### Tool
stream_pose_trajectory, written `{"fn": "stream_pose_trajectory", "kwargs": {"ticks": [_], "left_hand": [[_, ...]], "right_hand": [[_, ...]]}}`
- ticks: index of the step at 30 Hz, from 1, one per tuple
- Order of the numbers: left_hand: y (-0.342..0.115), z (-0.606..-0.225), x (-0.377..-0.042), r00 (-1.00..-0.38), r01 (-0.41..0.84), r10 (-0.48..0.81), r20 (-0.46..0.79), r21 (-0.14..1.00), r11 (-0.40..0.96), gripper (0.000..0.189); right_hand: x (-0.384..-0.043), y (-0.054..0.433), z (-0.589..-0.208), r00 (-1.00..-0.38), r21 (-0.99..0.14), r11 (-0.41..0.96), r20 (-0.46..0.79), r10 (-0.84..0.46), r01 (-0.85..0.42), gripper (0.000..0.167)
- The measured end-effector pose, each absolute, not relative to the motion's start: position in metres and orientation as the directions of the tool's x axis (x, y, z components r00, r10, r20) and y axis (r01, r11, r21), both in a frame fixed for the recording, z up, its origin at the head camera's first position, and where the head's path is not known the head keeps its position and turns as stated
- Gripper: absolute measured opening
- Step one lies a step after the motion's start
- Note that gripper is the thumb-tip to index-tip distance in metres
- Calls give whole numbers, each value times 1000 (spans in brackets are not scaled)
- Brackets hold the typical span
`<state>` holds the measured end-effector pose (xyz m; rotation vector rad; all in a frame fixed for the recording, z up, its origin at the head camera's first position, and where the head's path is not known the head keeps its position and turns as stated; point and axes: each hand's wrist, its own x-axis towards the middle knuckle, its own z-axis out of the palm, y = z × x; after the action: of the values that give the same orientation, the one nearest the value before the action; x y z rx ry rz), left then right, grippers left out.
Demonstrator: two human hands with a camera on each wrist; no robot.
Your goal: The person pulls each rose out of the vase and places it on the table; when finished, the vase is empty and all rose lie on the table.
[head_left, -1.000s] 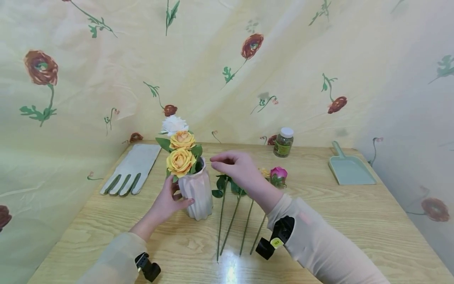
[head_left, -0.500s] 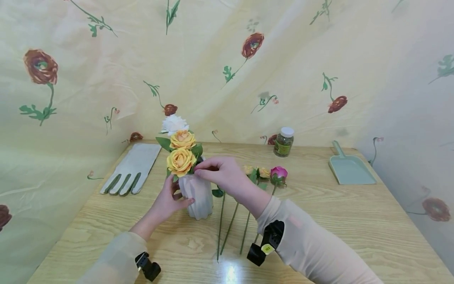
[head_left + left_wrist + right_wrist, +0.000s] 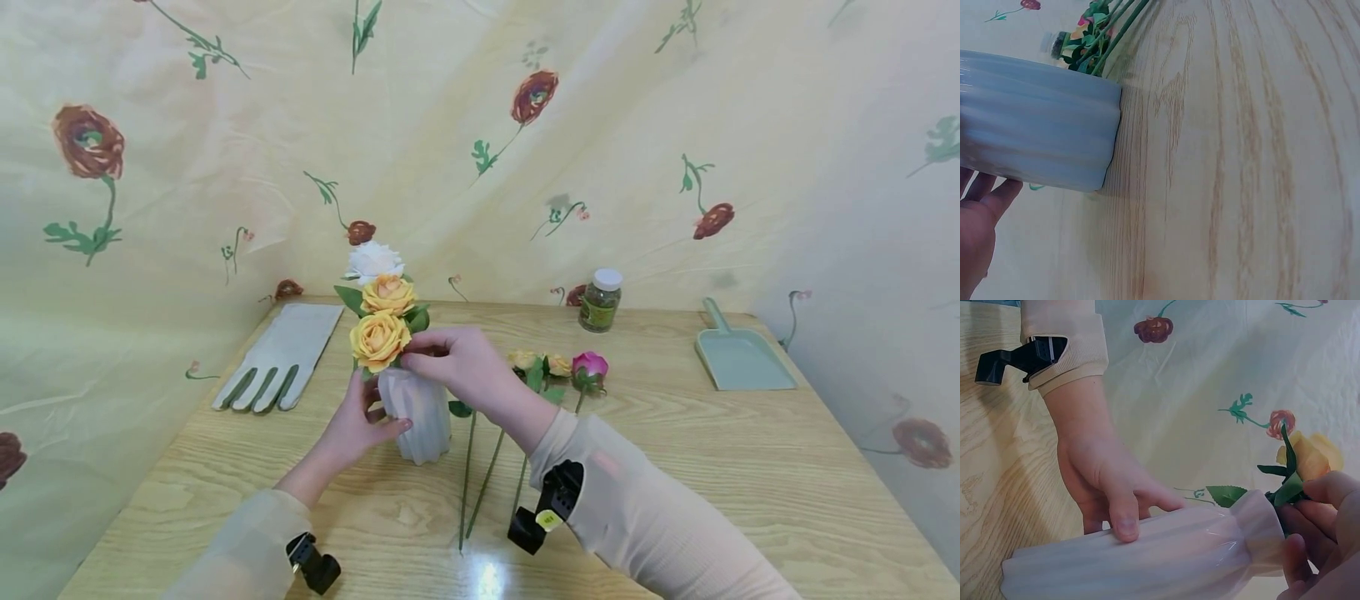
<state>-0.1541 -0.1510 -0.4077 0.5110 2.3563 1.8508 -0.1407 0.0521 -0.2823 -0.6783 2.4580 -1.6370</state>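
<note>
A white ribbed vase (image 3: pixel 415 417) stands upright on the wooden table. My left hand (image 3: pixel 354 429) grips its left side, thumb across the front; in the left wrist view only some fingertips (image 3: pixel 1002 195) show against it. Two yellow roses, a front one (image 3: pixel 379 342) and one behind (image 3: pixel 388 294), rise from the vase with a white flower (image 3: pixel 374 262) at the back. At the vase mouth, thumb and fingers of my right hand (image 3: pixel 471 371) pinch just below the front rose, among its leaves (image 3: pixel 1289 489). The exact grip on the stem is partly hidden.
Several cut flowers with long stems (image 3: pixel 467 483) lie right of the vase, including a magenta rose (image 3: pixel 589 368). Behind them is a lidded glass jar (image 3: pixel 599 304). A pale green dustpan (image 3: pixel 742 358) lies far right, a work glove (image 3: pixel 281 354) far left.
My right hand has come left to the vase mouth and closed in beneath the front yellow rose. The flowers have shifted slightly. My left hand has stayed on the vase.
</note>
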Motion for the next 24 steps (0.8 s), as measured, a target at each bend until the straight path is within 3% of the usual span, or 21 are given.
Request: {"fn": "stream_pose_trajectory", "kwargs": {"ticks": [12, 24], "left_hand": [[-151, -408, -156, -936, 210, 323, 137, 957, 201, 85], [-151, -407, -155, -937, 199, 326, 124, 958, 207, 91]], "right_hand": [[-146, 44, -281, -908, -857, 403, 156, -389, -320, 11], [-147, 38, -280, -898, -844, 431, 122, -422, -318, 13]]}}
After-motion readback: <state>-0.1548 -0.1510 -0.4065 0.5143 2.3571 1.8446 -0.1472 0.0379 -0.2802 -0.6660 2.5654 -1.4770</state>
